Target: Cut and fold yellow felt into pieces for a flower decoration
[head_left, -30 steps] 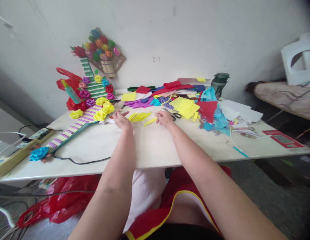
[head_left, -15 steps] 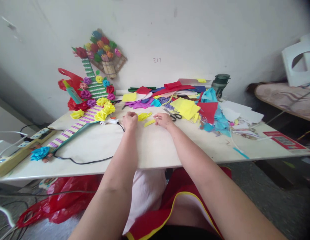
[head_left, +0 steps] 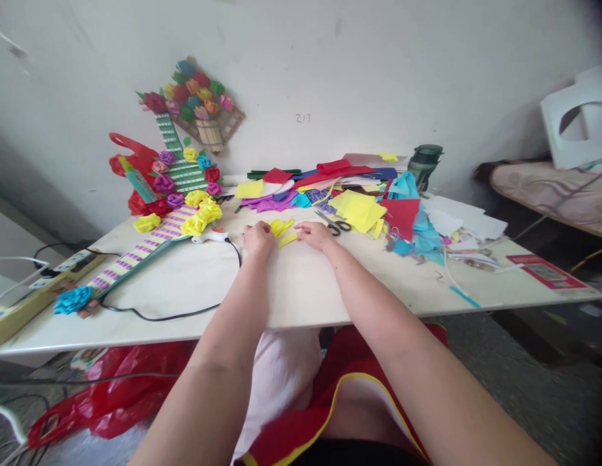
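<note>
My left hand (head_left: 259,239) rests on the table with its fingers curled in, beside a small pile of yellow strips (head_left: 280,226). Whatever its fingertips hold, if anything, is hidden from me. Opposite it, my right hand (head_left: 314,235) has thumb and fingers drawn together at the end of a single yellow strip (head_left: 287,240), which lies low on the table between the hands. Just beyond the right hand, black-handled scissors (head_left: 338,226) lie partly spread. A white glue gun (head_left: 211,237) with a black cord sits left of my left hand.
Coloured sheets (head_left: 359,210) and blue scraps (head_left: 422,239) spread along the back and right. A dark bottle (head_left: 424,167) stands behind them. At left are a flower-decorated guitar-shaped craft (head_left: 150,249) and a power strip (head_left: 43,291). The glue gun's cord (head_left: 160,318) loops across the table.
My left hand has turned and shifted slightly right, nearer the yellow strips. My right hand stays almost in place at the strip's end. The whole view has shifted a little.
</note>
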`<state>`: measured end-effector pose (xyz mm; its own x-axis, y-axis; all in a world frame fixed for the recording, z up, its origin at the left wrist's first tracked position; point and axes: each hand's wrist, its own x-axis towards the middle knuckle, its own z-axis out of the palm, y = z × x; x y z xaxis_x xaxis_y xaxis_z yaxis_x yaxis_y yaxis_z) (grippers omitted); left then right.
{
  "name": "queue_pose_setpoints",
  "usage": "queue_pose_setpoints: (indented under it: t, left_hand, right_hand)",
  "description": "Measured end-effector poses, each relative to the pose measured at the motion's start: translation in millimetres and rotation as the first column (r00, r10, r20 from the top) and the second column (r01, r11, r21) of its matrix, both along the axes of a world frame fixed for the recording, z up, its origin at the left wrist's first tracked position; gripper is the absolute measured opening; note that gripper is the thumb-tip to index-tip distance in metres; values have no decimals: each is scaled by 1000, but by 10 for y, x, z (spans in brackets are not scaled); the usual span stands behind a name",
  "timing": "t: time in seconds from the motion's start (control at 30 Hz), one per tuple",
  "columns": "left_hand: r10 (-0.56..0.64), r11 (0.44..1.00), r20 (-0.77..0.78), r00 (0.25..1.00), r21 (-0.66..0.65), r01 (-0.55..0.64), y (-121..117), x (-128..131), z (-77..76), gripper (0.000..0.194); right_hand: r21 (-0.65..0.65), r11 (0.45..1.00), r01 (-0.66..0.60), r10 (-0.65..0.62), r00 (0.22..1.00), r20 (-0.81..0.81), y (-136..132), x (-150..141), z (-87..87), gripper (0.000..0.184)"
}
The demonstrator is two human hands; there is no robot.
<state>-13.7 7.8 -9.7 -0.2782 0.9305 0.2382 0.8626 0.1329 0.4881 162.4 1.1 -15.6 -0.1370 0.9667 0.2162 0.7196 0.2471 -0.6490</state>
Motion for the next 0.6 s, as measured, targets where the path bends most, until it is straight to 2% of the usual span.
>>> queue_pose_setpoints:
  t: [0.2,0.37,0.5,0.6]
  left_hand:
    - [91,993,16,996,69,-92,62,20,-71,31]
    - [118,987,-4,993,114,-117,53,10,-74,30]
    - [34,972,-74,997,233,-15,0,57,-33,25]
    - [-124,944,-142,982,287,160,-29,157,-16,22]
  right_hand:
    - [11,991,-133,131,985,114,9,0,-15,44]
    - [11,992,-123,119,976,184,12,-16,-18,50]
    - [17,993,-118,111,969,221,22,-35,-7,48]
    - [58,995,-80,66,975,211,47,-30,-18,41]
